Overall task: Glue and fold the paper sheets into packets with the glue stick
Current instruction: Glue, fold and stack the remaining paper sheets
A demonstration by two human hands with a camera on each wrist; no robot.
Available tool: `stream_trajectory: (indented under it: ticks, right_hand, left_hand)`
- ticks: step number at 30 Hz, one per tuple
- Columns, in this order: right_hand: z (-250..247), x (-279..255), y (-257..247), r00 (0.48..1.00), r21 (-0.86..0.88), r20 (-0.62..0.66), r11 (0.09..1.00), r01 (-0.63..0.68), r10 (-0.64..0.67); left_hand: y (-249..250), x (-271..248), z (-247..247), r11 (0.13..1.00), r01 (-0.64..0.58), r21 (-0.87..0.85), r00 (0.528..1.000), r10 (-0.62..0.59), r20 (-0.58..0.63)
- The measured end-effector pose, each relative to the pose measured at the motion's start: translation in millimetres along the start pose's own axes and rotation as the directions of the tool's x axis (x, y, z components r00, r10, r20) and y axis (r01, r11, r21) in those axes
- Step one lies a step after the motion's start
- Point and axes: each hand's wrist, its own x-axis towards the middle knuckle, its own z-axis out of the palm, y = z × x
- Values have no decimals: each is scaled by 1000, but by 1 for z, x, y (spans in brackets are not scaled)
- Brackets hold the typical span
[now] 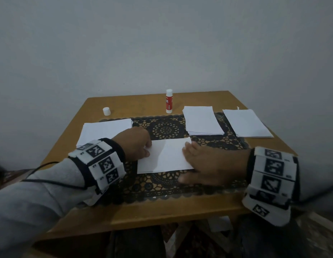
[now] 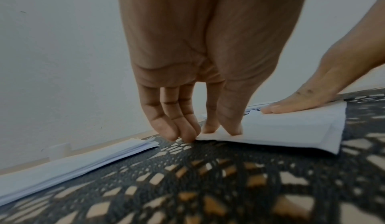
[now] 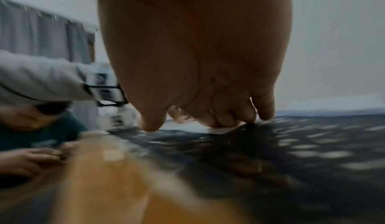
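A folded white paper sheet (image 1: 164, 157) lies in the middle of the black lace mat (image 1: 165, 127). My left hand (image 1: 148, 148) is at its left end. In the left wrist view the thumb and forefinger (image 2: 210, 125) of the left hand (image 2: 200, 132) press down on the paper (image 2: 291, 128), and the other fingers touch its edge. My right hand (image 1: 188, 151) lies flat on the right end, fingers straight (image 2: 291, 107). The right wrist view is blurred; the right hand (image 3: 208, 122) rests on the paper (image 3: 187, 127). The red and white glue stick (image 1: 169, 101) stands uncapped at the back.
The white cap (image 1: 106, 111) stands at the back left of the wooden table (image 1: 162, 216). A paper stack (image 1: 106, 131) lies at the left and two stacks (image 1: 203, 120) (image 1: 246, 122) at the right. A wall is close behind. Another person's blurred hand (image 3: 31, 158) shows by the table's edge.
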Motion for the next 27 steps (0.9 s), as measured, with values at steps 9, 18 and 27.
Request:
stream_trajectory:
  ticks: [9,18,27]
  right_hand:
    - [-9,19,-49,986,9,-16,986,165,-165]
    - [-15,21,-55,980,-3,-28,981,196,-196]
    - [-18,24,-41,987,38,-57,987,154,-152]
  left_hand:
    - [-6,10,-15,997,-44,-68,994,51,99]
    - [-11,18,-13,989,-51,-138,993,65,102]
    - [-15,17,-13,990,-68,-120,992,80,95]
